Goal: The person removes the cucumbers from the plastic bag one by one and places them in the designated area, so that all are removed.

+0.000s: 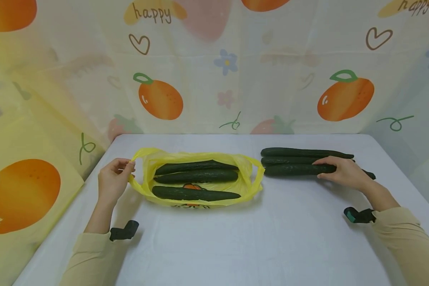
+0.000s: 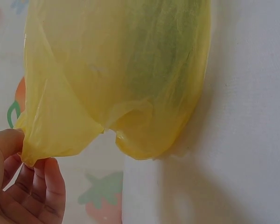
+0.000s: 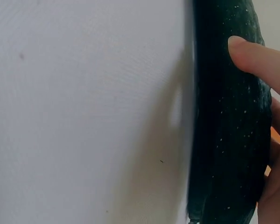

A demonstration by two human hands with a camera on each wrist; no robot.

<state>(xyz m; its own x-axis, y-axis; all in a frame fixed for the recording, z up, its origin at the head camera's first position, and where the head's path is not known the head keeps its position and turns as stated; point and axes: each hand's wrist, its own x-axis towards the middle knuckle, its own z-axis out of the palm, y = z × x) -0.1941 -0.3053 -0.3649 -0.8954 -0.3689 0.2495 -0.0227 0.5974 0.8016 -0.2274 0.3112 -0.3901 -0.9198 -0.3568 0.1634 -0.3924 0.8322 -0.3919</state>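
Observation:
A yellow plastic bag [image 1: 248, 192] lies spread with its mouth facing up, and three dark green cucumbers [image 1: 196, 193] rest inside it. At the bag's left end my left hand [image 1: 115, 174] pinches a handle between thumb and fingers. The left wrist view shows that pinched corner of the yellow film [image 2: 65, 116] pulled taut. To the right of the bag, three more cucumbers lie side by side. My right hand [image 1: 346, 172] grips the nearest cucumber [image 1: 293, 170] of that group from above. Its thumb presses the near side of the cucumber [image 3: 228, 121] in the right wrist view; the other fingertips are hidden behind it.
A white cloth [image 1: 236, 242] covers the table. Behind it hangs a curtain [image 1: 264, 95] printed with oranges and hearts. The two farther cucumbers [image 1: 304, 152] lie against the gripped one. The bag's right handle [image 1: 259, 174] stands close to their left ends.

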